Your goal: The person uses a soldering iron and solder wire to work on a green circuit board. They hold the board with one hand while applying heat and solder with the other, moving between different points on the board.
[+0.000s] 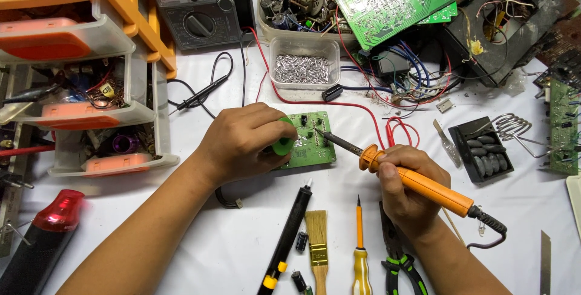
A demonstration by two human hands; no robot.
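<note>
Orange soldering iron (pixel 423 186), green circuit board (pixel 311 140), white table (pixel 242 252).

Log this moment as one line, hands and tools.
left hand: holds green circuit board | right hand: grips orange soldering iron | tip on board

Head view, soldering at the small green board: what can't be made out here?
- Head view: the left hand covers the left part of the small green board and most of a round green object; what that object is stays unclear.
- Whether the soldering iron tip, held by the right hand, touches the board: too small.
- Black desoldering pump, brush and pliers: cut off by the bottom edge.
</note>
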